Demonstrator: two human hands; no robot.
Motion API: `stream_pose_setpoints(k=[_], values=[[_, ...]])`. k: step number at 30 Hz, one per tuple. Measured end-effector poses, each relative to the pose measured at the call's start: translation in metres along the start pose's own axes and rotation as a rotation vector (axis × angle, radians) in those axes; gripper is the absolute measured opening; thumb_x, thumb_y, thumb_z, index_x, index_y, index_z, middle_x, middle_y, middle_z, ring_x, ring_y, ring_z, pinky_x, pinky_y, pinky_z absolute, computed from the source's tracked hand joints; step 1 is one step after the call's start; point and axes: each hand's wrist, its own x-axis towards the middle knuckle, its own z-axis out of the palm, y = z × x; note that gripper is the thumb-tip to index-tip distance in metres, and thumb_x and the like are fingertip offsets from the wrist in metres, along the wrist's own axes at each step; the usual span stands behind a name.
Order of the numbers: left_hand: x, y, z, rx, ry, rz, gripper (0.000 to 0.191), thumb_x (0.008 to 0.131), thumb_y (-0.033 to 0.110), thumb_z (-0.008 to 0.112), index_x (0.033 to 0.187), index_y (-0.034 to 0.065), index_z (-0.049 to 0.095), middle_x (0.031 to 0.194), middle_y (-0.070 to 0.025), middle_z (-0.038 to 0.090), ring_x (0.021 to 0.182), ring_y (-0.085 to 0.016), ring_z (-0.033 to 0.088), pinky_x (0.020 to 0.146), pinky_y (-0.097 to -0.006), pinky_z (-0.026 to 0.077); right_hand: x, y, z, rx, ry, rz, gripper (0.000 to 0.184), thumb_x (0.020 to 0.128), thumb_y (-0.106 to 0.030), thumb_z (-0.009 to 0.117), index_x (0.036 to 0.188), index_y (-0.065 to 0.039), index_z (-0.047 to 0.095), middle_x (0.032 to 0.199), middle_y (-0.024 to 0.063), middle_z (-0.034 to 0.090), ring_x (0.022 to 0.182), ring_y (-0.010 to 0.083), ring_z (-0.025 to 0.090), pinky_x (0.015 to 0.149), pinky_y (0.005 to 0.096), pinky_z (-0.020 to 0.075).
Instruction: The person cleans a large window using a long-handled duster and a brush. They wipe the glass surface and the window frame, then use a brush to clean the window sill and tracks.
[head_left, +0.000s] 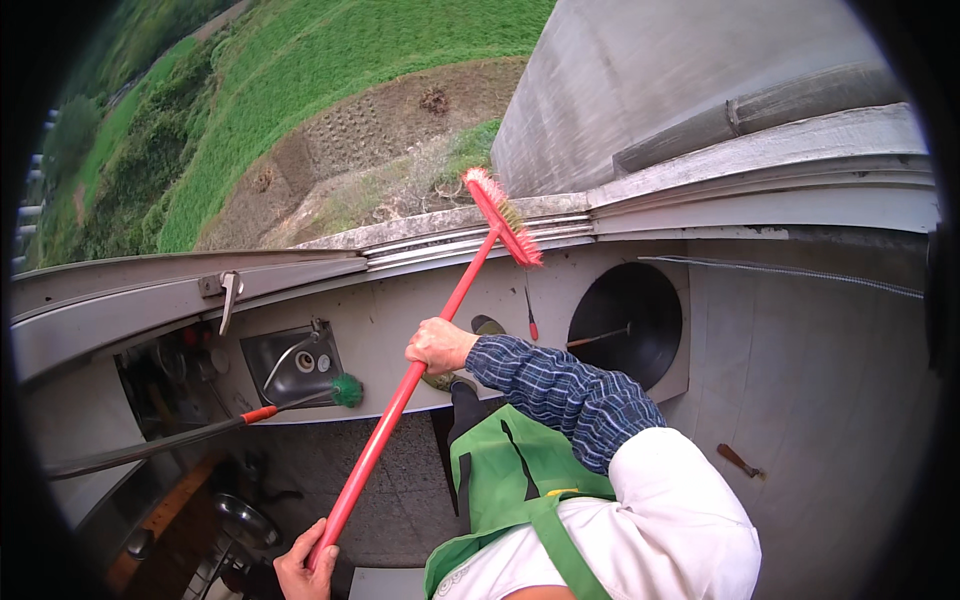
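My left hand (307, 564) is closed around the lower end of a long red handle (379, 435). Higher up the same handle, my right hand (439, 345) grips it, with a plaid sleeve cover on that arm. At the far end, a red brush head (495, 217) with red and yellowish bristles is at the sliding window's track (420, 251); whether the bristles touch it I cannot tell. Below me is a light countertop (409, 300), where my shoes (487, 325) stand. A green apron (525, 450) covers my front.
Left on the counter is a steel sink (289, 360), crossed by a green round brush (346, 391) on a pole. Right of my feet are a red-handled screwdriver-like tool (532, 322) and a large black wok (630, 322). A window handle (229, 300) juts inward. Fields lie outside below.
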Motion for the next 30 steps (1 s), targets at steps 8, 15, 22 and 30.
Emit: stream_pose_setpoints(k=[8,15,22,30], values=[[0.083,-0.019,0.102,0.017,-0.075,0.321,0.032,0.080,0.005,0.072,0.112,0.0027,0.067,0.092,-0.0187,0.070,0.072,-0.019,0.069,0.067,-0.0276,0.051,-0.099,0.089,-0.020,-0.176,0.038,0.212,0.015,0.068,-0.029,0.069,0.065,-0.016,0.063,0.065,0.0040,0.062,0.065,0.0245,0.063,0.069,0.0377,0.0413],[0.028,-0.042,0.017,-0.085,0.029,-0.021,0.036,0.078,-0.004,0.068,0.113,-0.0045,0.065,0.085,-0.0041,0.068,0.073,-0.009,0.060,0.069,-0.0215,0.047,-0.011,0.016,-0.031,-0.194,0.312,0.081,0.015,0.066,-0.022,0.066,0.061,-0.013,0.056,0.063,0.0018,0.055,0.066,0.0208,0.060,0.069,0.0356,0.0417],[0.070,-0.030,0.133,0.029,-0.046,0.231,0.032,0.083,0.005,0.071,0.114,0.0017,0.065,0.088,-0.0167,0.070,0.075,-0.017,0.068,0.068,-0.0278,0.052,-0.094,0.105,-0.021,-0.336,0.058,0.221,0.014,0.069,-0.024,0.067,0.064,-0.014,0.059,0.067,0.0010,0.056,0.071,0.0198,0.060,0.073,0.0369,0.0416],[0.016,-0.062,0.090,-0.782,-0.407,-0.545,0.054,0.089,0.010,0.063,0.139,0.0035,0.045,0.071,0.0043,0.049,0.050,-0.003,0.038,0.041,-0.0166,0.026,-0.058,0.029,-0.010,-0.426,0.222,0.098,0.017,0.074,-0.017,0.062,0.059,-0.013,0.060,0.063,-0.0008,0.052,0.069,0.0155,0.058,0.071,0.0348,0.0421]])
